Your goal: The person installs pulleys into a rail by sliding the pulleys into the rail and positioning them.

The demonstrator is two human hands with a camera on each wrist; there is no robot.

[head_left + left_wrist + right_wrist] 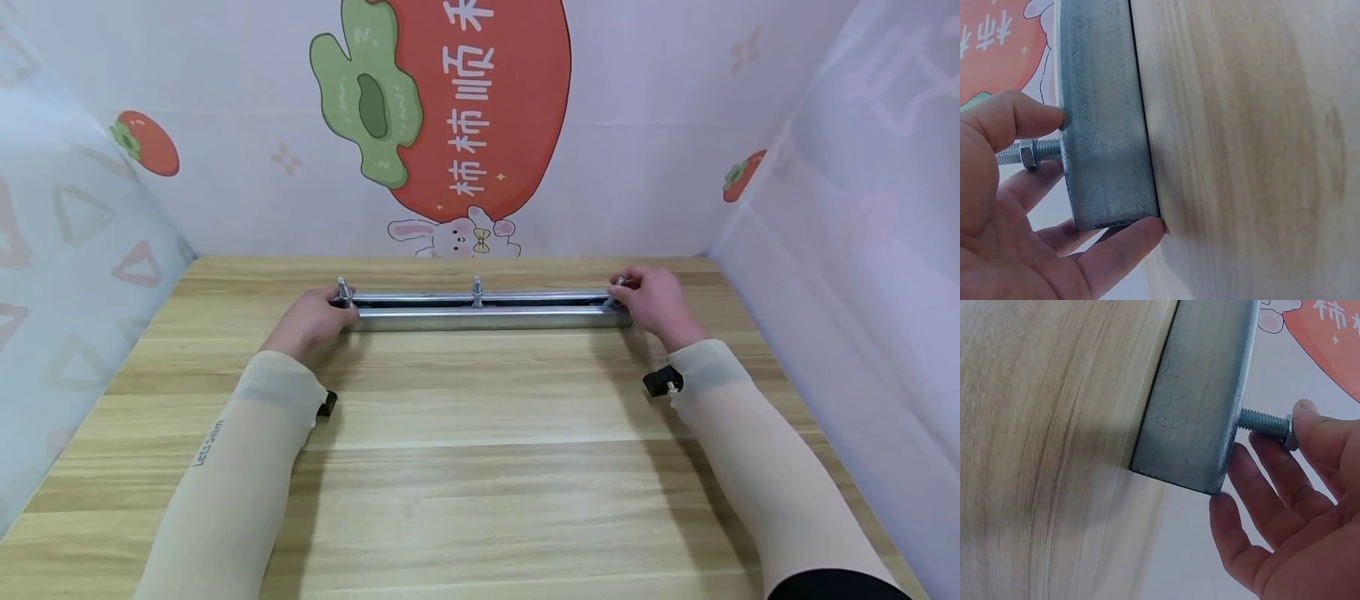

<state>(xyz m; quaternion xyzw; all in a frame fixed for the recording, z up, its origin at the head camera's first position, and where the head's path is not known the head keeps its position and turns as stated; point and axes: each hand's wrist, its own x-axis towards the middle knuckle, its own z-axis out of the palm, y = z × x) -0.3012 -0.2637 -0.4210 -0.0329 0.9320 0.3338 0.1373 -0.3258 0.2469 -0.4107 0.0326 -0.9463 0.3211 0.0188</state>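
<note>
A slotted metal strut channel [491,320] lies crosswise on the wooden table near its back edge, slot facing up. Three threaded bolts stand from the slot: a left bolt [344,290], a middle bolt [477,291] and a right bolt [618,286]. My left hand [309,321] grips the channel's left end, its thumb on the top edge beside the bolt and a finger against the end face, as the left wrist view shows. At the other end my right hand [660,302] pinches the right bolt at its nut [1291,434], with lower fingertips touching the channel's end corner.
The wooden table [480,483] reaches toward me in front of the channel. Behind it rises a white printed backdrop [637,192], with pale cloth walls at left and right. A small black wrist camera [663,381] sits under the right sleeve's cuff.
</note>
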